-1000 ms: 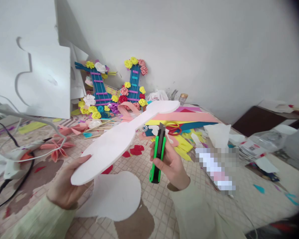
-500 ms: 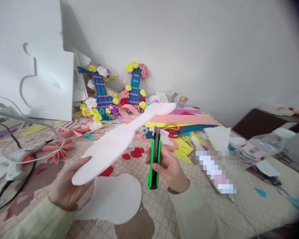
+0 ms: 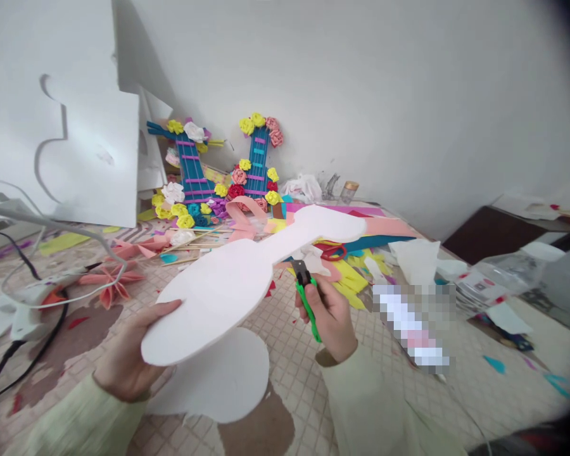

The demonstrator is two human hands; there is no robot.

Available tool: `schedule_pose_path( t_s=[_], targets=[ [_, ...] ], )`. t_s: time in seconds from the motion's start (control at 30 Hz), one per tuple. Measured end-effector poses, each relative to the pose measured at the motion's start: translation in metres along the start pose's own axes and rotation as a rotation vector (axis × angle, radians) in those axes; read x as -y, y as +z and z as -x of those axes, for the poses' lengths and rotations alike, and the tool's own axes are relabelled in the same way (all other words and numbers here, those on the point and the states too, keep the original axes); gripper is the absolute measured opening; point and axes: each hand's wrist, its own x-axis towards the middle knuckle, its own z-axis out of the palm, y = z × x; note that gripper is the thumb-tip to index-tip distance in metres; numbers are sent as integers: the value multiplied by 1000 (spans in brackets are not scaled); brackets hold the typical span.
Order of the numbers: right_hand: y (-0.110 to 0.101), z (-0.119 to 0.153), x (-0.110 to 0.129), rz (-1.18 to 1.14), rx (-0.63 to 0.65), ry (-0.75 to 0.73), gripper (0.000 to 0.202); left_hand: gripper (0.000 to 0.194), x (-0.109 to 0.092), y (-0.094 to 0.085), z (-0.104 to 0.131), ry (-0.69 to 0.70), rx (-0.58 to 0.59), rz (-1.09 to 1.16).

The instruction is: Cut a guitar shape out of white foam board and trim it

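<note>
The tabletop (image 3: 304,392) fills the lower part of the frame, its pale surface crossed by a lattice pattern; brown patches (image 3: 261,427) show at the lower middle and lower left, with ragged edges. A plain grey-white wall (image 3: 384,95) rises behind, and a large white board (image 3: 92,171) with a curved cut in it stands at the upper left.

The left hand (image 3: 133,354), lower left, grasps the rounded near end of a white guitar-shaped cutout (image 3: 213,297), thumb on top. The cutout is held above the tabletop, slanting from lower left to the upper middle right, over a second white piece (image 3: 232,383) at the lower middle. Right of centre, the right hand (image 3: 330,313) is closed around a green and black knife (image 3: 307,305), whose tip is near the cutout's neck; I cannot tell if they touch.

Two blue guitars (image 3: 258,158) trimmed with paper flowers stand by the wall, upper left of centre. A glue gun (image 3: 31,310) and pink paper star (image 3: 110,285) lie at the left. Red scissors (image 3: 333,252) and yellow scraps (image 3: 349,282) lie right of centre, a pixelated object (image 3: 411,332) and a clear bottle (image 3: 496,275) farther right.
</note>
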Motion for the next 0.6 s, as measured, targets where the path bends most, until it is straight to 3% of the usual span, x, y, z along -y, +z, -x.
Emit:
schedule_pose_path(
  t_s=[0.27, 0.6],
  targets=[
    [0, 1, -5, 219, -83, -98, 24, 25, -1, 7, 6, -133, -108, -52],
    [-1, 2, -3, 360, -86, -162, 22, 33, 3, -3, 1, -180, -23, -24]
  ],
)
